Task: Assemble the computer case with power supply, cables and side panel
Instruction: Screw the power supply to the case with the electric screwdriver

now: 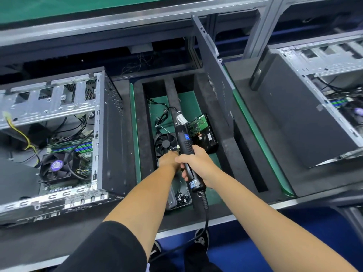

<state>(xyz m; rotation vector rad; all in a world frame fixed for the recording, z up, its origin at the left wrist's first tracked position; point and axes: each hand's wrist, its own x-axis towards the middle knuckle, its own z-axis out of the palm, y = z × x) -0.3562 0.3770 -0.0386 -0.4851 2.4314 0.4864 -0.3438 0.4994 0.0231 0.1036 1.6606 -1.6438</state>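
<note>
- Gripping the black electric screwdriver (186,152) in a full fist, the right hand (196,163) holds it over the middle foam tray (225,146), bit end pointing away from the person, its cord trailing down off the desk (59,238) edge.
- The left hand (169,160) reaches in just beside it, above the small screw dish (180,199); its fingers lie behind the right hand and the tool, so whether this grip is apart or pinched on a screw I cannot tell.
- The step in hand looks like loading a screw onto the driver, ahead of fastening parts into the case.
- The open computer case (64,134) lies on its side at the left of the desk, motherboard and cooler fan showing; the side panel (214,69) stands upright in the tray's right slot, not yet fitted.
- The next move likely calls for seating a screw squarely on the bit, then carrying the driver left to the case without dropping it.
- Hard to make out: the bit tip, which merges with the loose cables (163,116), and no power supply can be identified for certain; a second case (314,107) is cut off at the right.
</note>
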